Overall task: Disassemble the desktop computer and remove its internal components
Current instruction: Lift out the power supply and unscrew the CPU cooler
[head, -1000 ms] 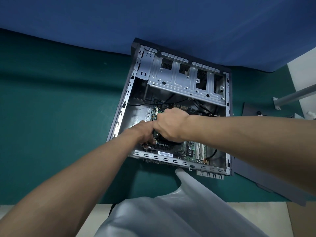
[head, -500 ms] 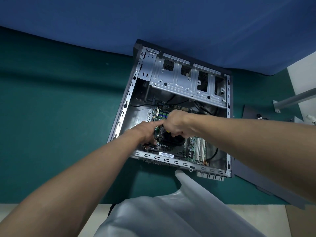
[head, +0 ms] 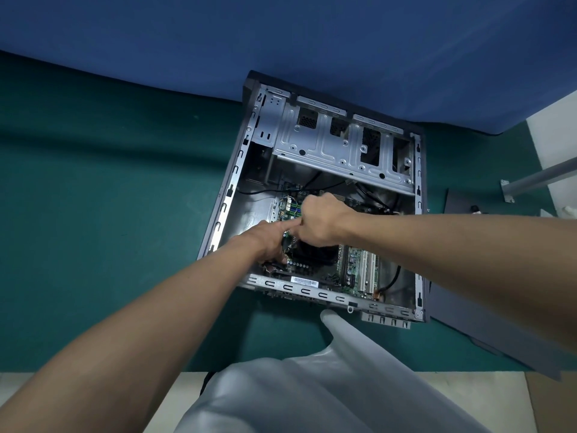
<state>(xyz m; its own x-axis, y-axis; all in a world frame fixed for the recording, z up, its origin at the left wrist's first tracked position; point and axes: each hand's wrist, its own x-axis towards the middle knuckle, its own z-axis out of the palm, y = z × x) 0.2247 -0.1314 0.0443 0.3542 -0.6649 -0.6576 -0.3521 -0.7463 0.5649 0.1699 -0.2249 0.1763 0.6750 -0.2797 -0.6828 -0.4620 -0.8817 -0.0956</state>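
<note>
The open desktop case lies on its side on the green table top. Inside it are the green motherboard and a black CPU cooler, half covered by my hands. My left hand rests at the cooler's left edge. Its index finger is stretched out and touches my right hand, and its other fingers curl down. My right hand is clenched in a fist just above the cooler. Whatever is inside the fist is hidden.
A silver drive cage fills the case's far end, with black cables along the inside. The grey side panel lies to the right of the case. A metal bar and a blue cloth backdrop lie beyond.
My right fist has moved off the cooler's middle towards its far edge. My left index finger has stretched out to meet it.
</note>
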